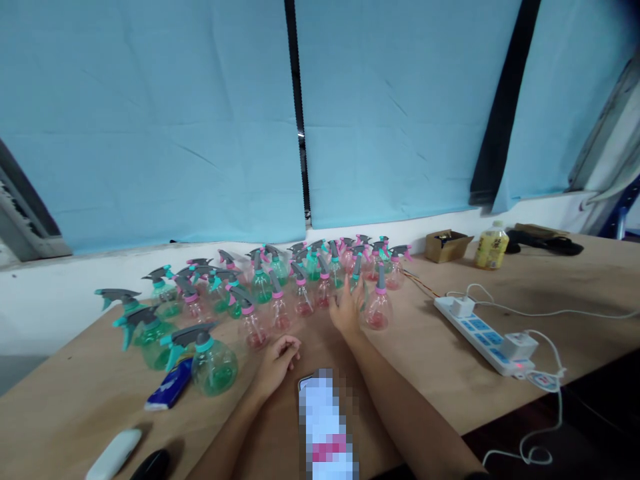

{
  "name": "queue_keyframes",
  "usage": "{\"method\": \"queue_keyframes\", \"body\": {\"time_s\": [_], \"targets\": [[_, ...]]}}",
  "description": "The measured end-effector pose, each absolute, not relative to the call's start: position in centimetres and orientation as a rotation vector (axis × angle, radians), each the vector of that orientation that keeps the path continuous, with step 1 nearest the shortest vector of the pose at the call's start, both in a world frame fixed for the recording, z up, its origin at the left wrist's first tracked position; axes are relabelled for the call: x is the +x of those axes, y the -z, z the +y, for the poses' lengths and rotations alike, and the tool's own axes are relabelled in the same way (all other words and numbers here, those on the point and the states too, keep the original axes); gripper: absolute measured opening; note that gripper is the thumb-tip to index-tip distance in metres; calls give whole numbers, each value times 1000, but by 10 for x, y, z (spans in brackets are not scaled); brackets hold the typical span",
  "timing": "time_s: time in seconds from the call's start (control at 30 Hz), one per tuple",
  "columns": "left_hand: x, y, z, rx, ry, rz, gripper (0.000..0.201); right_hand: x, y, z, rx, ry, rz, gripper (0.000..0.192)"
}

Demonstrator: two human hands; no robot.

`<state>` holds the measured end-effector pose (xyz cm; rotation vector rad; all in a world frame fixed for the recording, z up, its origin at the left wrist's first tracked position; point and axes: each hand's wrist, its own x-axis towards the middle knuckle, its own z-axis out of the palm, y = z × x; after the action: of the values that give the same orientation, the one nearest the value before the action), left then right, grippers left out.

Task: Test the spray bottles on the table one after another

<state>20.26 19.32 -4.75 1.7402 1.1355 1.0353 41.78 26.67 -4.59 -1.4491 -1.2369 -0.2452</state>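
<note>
Head view, only one. Wooden table (450,373) under blue curtains (150,120). A big cluster of small spray bottles fills the middle and left: green ones with teal triggers on the left, pink-tinted ones with pink collars in the middle and toward the back.

Right hand (347,311) is stretched forward, fingers spread and loosely open, nothing clamped in it. Its fingertips sit just beside the pink spray bottle (379,308) at the front right edge of the cluster; touching or a hair apart, cannot tell. That bottle stands upright, long axis vertical, nozzle head pointing up and back. It lies immediately to the right of the right hand and slightly ahead.

Left hand (277,362) rests on the table nearer the body, fingers curled loosely in, empty as far as the view shows. Another pink bottle (255,328) stands just ahead of it, and a green spray bottle (213,363) is to its left. The right hand is clearly the nearer one to the front-right pink bottle; the left is well apart from it.

Also on the table: a blurred phone (327,427) between the forearms, a blue packet (169,392) by the green bottle, a power strip (483,333) with white plugs at right, a cardboard box (447,245) and a yellow drink bottle (491,245) at the back right.
</note>
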Motion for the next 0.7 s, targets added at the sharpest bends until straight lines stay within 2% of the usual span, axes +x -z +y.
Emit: {"method": "queue_keyframes", "body": {"time_s": [0.2, 0.33, 0.7], "targets": [[203, 46, 193, 1734, -1028, 1144, 32, 438, 57, 284, -1451, 193, -1284, 56], [203, 45, 192, 1728, -1030, 1141, 31, 446, 61, 290, -1454, 186, -1285, 56], [203, 47, 193, 1711, -1030, 1139, 30, 433, 44, 268, -1434, 259, -1244, 49]]}}
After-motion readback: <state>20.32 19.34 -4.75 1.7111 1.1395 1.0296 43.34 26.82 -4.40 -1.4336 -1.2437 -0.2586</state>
